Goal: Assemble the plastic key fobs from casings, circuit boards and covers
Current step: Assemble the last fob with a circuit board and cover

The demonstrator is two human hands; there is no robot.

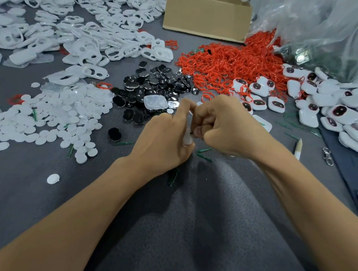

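Observation:
My left hand (165, 138) and my right hand (226, 127) meet at the table's middle, fingers curled round one white key fob casing (188, 138); only a sliver of it shows between them. Heaps of parts lie beyond: white casings (92, 27) at the back left, white round discs (56, 116) at the left, black glossy covers (156, 82) in the middle, red rings (229, 63) behind the hands. Finished white fobs with dark windows (329, 101) pile up at the right. A clear cover (155, 102) lies on the black pile.
A cardboard box (207, 14) stands at the back, a clear plastic bag (324, 33) at the back right. A pencil-like stick (298, 148) and a metal clasp (328, 156) lie to the right. Green slivers (203, 154) litter the grey mat.

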